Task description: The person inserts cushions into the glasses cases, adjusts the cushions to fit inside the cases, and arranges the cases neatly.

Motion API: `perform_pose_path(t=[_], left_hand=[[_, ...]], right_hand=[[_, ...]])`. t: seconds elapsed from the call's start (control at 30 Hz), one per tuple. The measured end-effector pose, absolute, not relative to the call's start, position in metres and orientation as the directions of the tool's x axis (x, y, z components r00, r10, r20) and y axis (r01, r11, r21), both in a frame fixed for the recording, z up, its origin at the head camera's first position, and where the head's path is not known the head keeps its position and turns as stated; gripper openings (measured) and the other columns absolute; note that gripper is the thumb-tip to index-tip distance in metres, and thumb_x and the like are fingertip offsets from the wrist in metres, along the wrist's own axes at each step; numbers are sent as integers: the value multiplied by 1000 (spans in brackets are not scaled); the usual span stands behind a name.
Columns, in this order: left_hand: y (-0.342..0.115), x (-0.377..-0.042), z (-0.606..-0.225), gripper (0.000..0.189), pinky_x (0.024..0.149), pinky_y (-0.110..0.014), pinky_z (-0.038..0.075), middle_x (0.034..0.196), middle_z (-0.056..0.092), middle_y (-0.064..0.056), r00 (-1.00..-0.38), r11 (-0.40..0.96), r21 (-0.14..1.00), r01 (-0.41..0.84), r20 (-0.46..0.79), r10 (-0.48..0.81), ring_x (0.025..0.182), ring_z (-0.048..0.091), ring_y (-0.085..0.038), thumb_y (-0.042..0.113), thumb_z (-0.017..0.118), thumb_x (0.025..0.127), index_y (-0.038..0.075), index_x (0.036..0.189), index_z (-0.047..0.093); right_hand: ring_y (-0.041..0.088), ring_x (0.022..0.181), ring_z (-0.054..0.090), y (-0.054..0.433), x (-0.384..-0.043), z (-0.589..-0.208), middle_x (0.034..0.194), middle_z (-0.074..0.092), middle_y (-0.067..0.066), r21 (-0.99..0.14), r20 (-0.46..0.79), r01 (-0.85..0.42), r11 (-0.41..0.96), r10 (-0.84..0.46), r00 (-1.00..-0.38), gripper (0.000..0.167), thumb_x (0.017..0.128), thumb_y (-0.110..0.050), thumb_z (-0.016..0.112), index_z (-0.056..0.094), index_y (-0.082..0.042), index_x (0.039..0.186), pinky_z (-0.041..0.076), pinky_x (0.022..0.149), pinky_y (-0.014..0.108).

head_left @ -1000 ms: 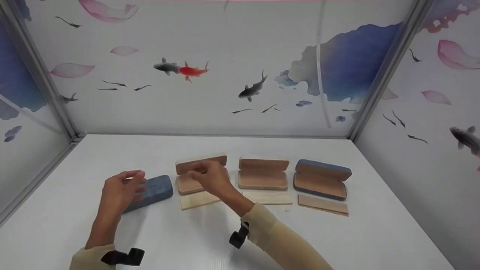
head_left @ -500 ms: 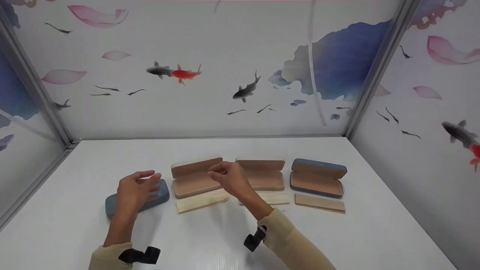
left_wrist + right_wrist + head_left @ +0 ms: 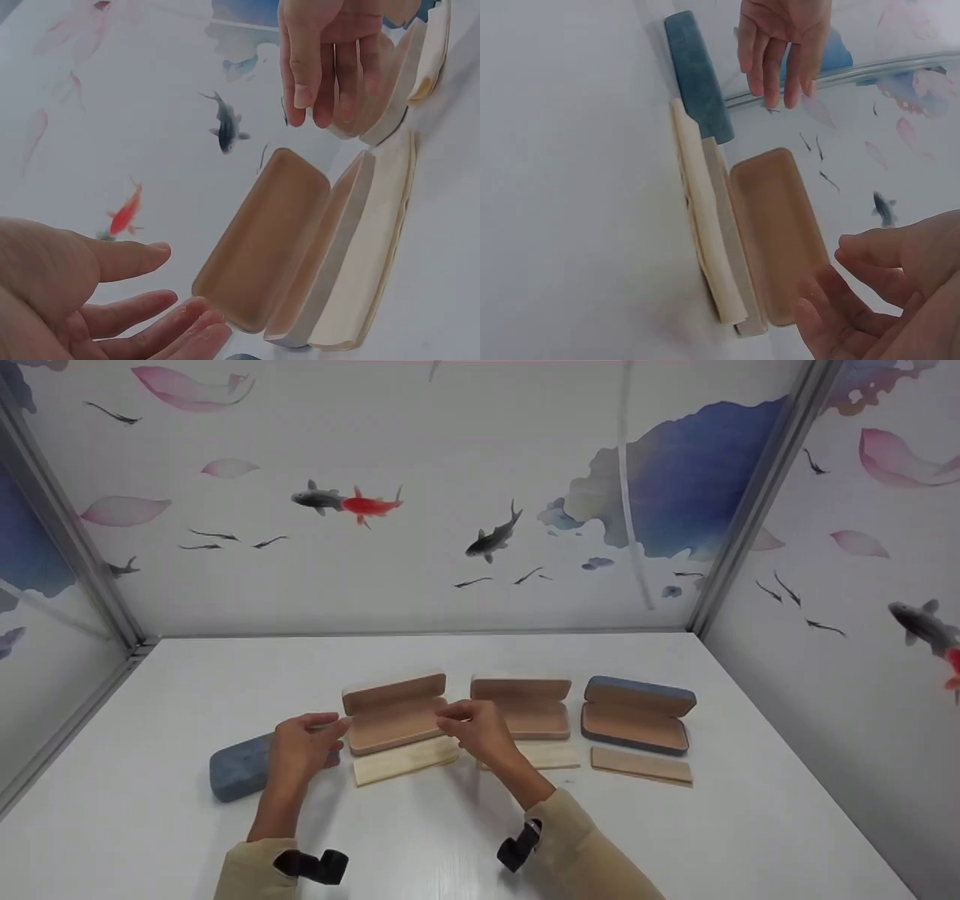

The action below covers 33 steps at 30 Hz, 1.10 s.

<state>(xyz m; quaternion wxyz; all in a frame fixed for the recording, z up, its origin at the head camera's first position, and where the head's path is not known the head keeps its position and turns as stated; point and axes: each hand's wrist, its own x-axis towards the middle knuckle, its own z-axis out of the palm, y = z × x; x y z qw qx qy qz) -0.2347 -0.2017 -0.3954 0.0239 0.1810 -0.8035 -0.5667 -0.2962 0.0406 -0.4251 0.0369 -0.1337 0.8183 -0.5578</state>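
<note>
An open glasses case (image 3: 394,727) with a tan lining and pale outside lies between my two hands, its lid tilted back. My left hand (image 3: 300,746) hovers at its left end, over the right part of a closed blue glasses case (image 3: 238,769). At the other end is my right hand (image 3: 484,735), which partly covers a second open pale case (image 3: 529,720). In the wrist views the fingers of both hands are loosely extended and hold nothing. Along the first case's front lies a folded cream cloth (image 3: 405,761).
Farther right sits an open blue glasses case (image 3: 636,724) with a folded tan cloth (image 3: 641,766) before it. Another cream cloth (image 3: 551,756) lies in front of the second pale case. Printed panels wall the white table (image 3: 420,840) at the back and sides.
My right hand has moved right from over the first pale case to its right end. My left hand has shifted right across the closed blue case. The cases stay put.
</note>
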Motion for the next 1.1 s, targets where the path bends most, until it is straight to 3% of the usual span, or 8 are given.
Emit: perform_pose_path(t=[0.3,0.57,0.77,1.1], left_hand=[[-199,-241,-414,49,74,-34,61,114,67,-29,-946,326,915,-238,-143,-291,100,68,-34,20,68,95,-11,131,58],[-194,-241,-427,43,63,-30,56,92,72,-22,-944,405,878,-255,-135,-301,79,69,-23,19,69,93,-11,124,64],[-195,-238,-429,44,60,-30,55,87,73,-19,-946,440,861,-256,-131,-296,72,67,-19,23,68,94,-11,122,65],[-194,-237,-432,26,52,-26,49,71,70,-10,-955,502,829,-249,-123,-271,59,60,-16,16,70,90,-8,100,73]], right_hand=[[13,86,68,37,-298,-436,100,75,13,-889,100,-191,417,-229,-968,19,92,-6,69,73,5,107,56,71,24],[15,77,68,43,-297,-442,101,74,17,-884,63,-148,444,-200,-978,20,91,-6,71,74,5,106,56,64,25],[19,76,68,45,-296,-444,103,73,18,-866,13,-120,486,-217,-976,22,90,-8,73,73,4,109,55,61,26],[17,66,63,45,-294,-448,93,70,16,-877,-2,-115,467,-243,-970,26,90,-5,71,68,7,113,49,53,22]])
